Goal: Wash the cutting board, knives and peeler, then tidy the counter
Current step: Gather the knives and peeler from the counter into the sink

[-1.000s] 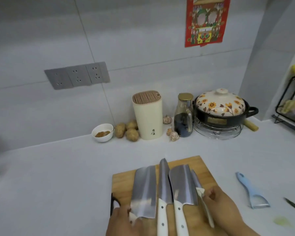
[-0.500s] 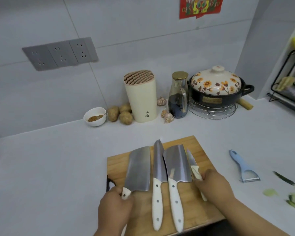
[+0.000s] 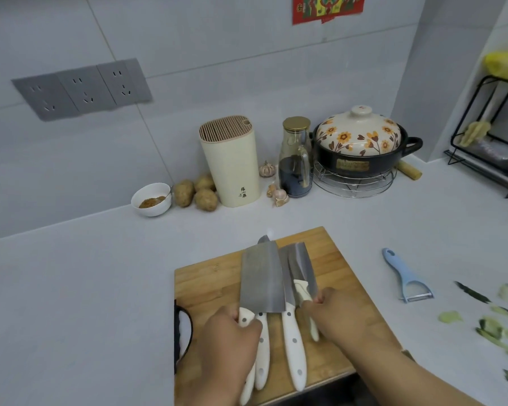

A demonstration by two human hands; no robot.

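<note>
On the pale grey worktop [image 3: 85, 288] a wooden cutting board [image 3: 208, 285] carries four white-handled knives. The left hand [image 3: 226, 344] grips the cleaver [image 3: 263, 276] handle; the right hand [image 3: 338, 317] pinches the small knife [image 3: 301, 288]. A blue peeler [image 3: 405, 276] lies right of the board.

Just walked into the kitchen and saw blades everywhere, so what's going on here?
A person is gathering knives on the wooden cutting board. The left hand grips the white handle of the wide cleaver, whose blade overlaps the knives beside it. The right hand holds the small knife by its handle. The blue peeler lies untouched on the counter, with green peelings to its right.
</note>
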